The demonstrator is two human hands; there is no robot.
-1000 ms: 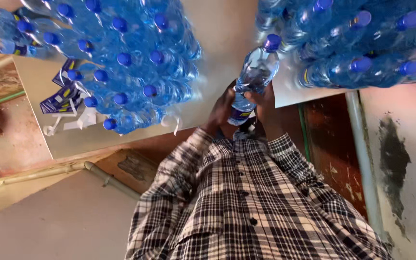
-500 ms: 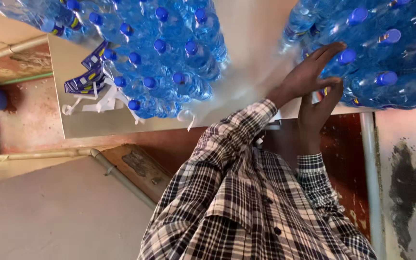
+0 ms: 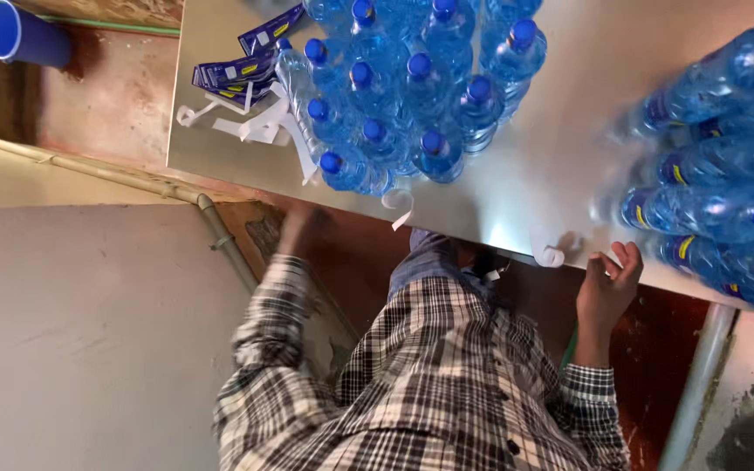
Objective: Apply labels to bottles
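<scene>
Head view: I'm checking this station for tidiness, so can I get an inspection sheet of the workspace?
Surface: grey metal table, bare in the middle.
Job's things: upright bottles with blue caps, clustered at the far side; lying bottles piled at the right.
Clutter: loose white strips and blue label sheets beside the upright cluster; a curled strip at the near edge.
Hands: right hand with fingers on the table's near edge, holding nothing; left hand blurred, below the edge.
Cables: nothing seen.
Surroundings: blue cup on the reddish floor; a pipe along the pale wall.
</scene>
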